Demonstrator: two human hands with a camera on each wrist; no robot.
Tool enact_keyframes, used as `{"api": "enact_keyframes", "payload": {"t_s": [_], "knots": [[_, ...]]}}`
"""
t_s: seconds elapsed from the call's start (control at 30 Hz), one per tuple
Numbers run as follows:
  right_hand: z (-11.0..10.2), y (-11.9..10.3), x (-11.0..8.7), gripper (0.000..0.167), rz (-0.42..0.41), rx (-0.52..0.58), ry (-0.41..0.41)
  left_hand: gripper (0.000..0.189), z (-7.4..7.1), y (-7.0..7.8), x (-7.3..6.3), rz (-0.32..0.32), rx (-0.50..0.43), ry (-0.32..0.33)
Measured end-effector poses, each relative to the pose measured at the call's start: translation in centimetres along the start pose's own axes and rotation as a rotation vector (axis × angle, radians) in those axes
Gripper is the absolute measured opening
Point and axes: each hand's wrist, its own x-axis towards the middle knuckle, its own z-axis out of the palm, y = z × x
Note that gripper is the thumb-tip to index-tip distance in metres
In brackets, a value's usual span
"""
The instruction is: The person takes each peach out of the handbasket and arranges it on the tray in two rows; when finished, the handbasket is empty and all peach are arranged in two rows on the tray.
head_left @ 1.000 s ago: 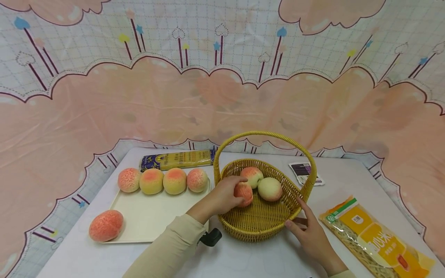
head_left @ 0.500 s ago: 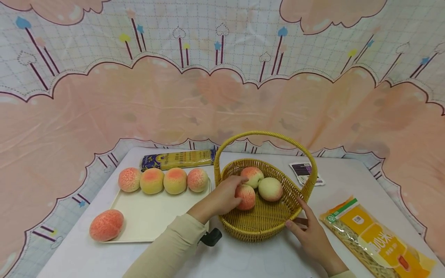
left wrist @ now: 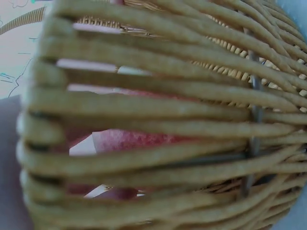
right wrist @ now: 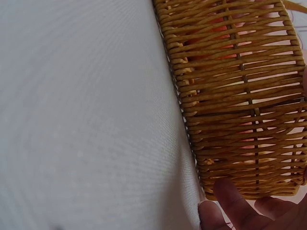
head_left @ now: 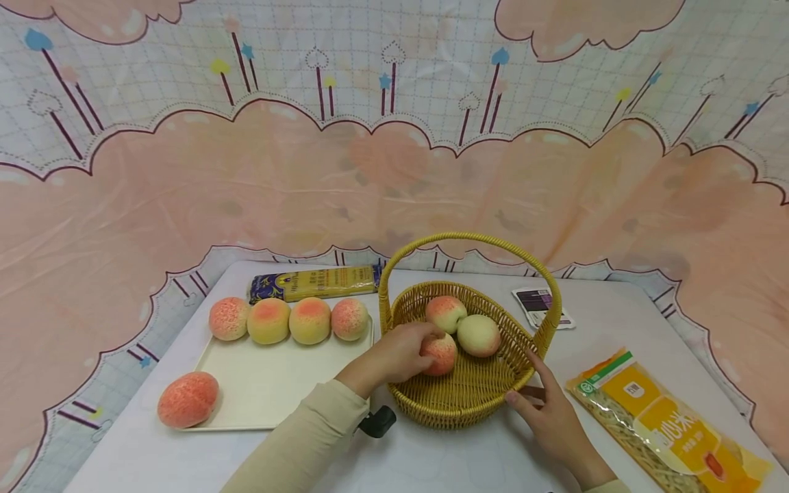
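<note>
In the head view, a yellow wicker basket (head_left: 468, 404) with a tall arched handle holds three peaches. My left hand (head_left: 403, 352) reaches in over its left side, thumb and fingers around a red-speckled peach (head_left: 440, 356). Behind that peach lie a red-and-cream peach (head_left: 445, 311) and a pale peach (head_left: 481, 335). My right hand (head_left: 551, 418) holds the basket's front right side, thumb and index finger at the rim. The right wrist view shows its fingertips (right wrist: 230, 189) against the woven outer wall. Through the weave, the left wrist view shows part of a reddish peach (left wrist: 139, 139).
On the left is a cream tray (head_left: 271, 383) with several peaches (head_left: 269, 322) along its back edge and a larger red one (head_left: 188, 400) at its front left corner. A noodle packet (head_left: 327, 282) lies behind. To the right are a small sachet (head_left: 542, 307) and a yellow bag (head_left: 668, 424).
My left hand has moved slightly right and toward me inside the basket, and the red-speckled peach has shifted with it. My right hand and the basket have stayed in place.
</note>
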Motion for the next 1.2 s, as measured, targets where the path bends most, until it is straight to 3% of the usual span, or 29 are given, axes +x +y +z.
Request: {"api": "enact_keyframes", "payload": {"t_s": [0.3, 0.6, 0.93, 1.2], "knots": [[-0.06, -0.03, 0.02, 0.080, 0.009, 0.005, -0.004, 0.052, 0.41, 0.21, 0.24, -0.012, 0.069, -0.037], [-0.05, -0.03, 0.01, 0.080, 0.004, 0.004, -0.003, 0.059, 0.64, 0.12, 0.19, 0.002, 0.092, -0.024], [-0.06, -0.10, 0.00, 0.080, 0.014, 0.009, -0.007, 0.063, 0.23, -0.22, -0.16, 0.053, -0.020, 0.010], [-0.08, -0.15, -0.03, 0.080, 0.020, 0.015, -0.010, 0.064, -0.25, -0.65, -0.69, 0.038, -0.171, 0.016]]}}
